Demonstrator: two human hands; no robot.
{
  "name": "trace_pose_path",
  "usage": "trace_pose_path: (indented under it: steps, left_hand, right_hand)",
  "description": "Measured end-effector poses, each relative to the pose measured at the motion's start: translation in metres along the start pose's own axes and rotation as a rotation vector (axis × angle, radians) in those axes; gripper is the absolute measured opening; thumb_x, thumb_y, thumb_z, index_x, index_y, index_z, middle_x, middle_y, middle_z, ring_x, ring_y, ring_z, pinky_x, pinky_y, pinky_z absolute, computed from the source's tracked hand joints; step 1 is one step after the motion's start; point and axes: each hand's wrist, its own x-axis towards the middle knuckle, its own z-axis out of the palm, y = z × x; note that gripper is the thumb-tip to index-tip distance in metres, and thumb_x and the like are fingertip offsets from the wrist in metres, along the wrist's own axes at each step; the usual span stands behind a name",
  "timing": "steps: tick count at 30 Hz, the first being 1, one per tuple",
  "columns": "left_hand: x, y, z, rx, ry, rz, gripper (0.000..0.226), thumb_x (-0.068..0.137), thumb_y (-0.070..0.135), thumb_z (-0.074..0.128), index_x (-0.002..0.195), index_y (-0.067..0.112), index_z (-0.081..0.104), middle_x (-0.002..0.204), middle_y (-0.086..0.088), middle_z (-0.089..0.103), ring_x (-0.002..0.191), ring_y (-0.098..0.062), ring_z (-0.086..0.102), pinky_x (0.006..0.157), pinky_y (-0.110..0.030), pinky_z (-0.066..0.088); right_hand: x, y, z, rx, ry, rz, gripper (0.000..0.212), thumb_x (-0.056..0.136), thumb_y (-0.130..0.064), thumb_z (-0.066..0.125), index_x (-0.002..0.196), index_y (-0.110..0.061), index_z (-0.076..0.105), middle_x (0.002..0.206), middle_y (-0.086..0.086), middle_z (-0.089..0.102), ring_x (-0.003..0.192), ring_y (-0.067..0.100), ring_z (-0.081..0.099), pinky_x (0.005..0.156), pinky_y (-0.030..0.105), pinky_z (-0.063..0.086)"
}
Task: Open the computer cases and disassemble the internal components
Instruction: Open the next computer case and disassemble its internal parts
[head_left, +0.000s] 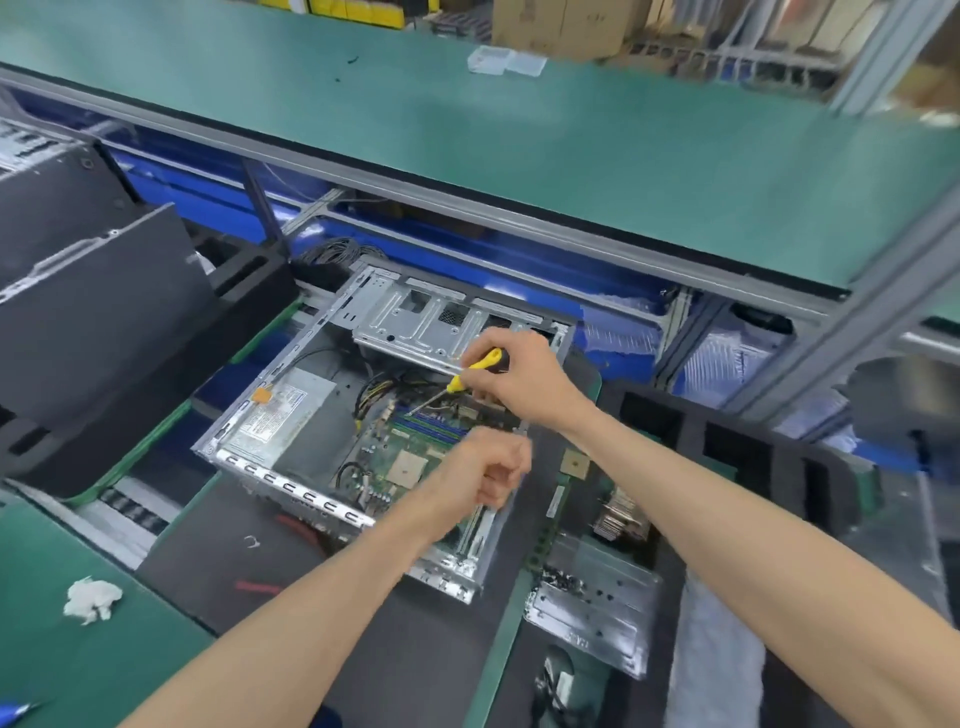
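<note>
— Computer case (291, 415) first: where is it sitting?

— It is lying open on its side on the dark mat (218, 540) at the middle of the green bench (78, 670). I am seeing the power supply (280, 415) in its left half and the green motherboard (410, 457) to the right of that. At the far left of the bench a crumpled white tissue (92, 598) is lying well apart from the case.

— And my left hand?

— Your left hand (478, 467) is reaching in from the lower left, forearm stretched diagonally, hovering over the motherboard's near edge. Its fingers are curling into a loose fist, and I am seeing nothing held in it, though it is blurred.

— The right one?

— Your right hand (514, 374) is coming in from the lower right, wrist bent, fingers wrapping the yellow-and-black handle of the screwdriver (467, 374). The shaft is slanting down and left, its tip over the far part of the motherboard, just below the drive cage (415, 317). Right of the case, a metal plate (592, 608) with loose screws on it is lying on the mat.
</note>
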Motion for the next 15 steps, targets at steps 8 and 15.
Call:
trace_pose_path:
  steps: [8,15]
  left_hand:
    - [0.024,-0.029,0.092,0.945,-0.451,0.029,0.011,0.088,0.014,0.043,0.090,0.021,0.051,0.070,0.006,0.052,0.066,-0.016,0.050,0.059,-0.032,0.040]
    - [0.038,-0.058,0.103,0.976,-0.530,-0.180,0.026,0.089,0.010,0.041,0.113,0.019,0.046,0.084,0.000,0.051,0.071,-0.016,0.049,0.058,-0.034,0.035]
  right_hand:
    - [-0.026,-0.011,-0.042,0.004,0.036,-0.022,0.009,0.088,-0.012,0.077,0.090,-0.006,0.070,0.078,0.004,0.071,0.062,0.014,0.068,0.065,0.034,0.059]
    - [-0.049,-0.005,-0.046,-0.057,0.027,0.006,0.007,0.089,-0.013,0.074,0.092,-0.008,0.069,0.086,0.006,0.071,0.074,0.027,0.068,0.074,0.049,0.056]
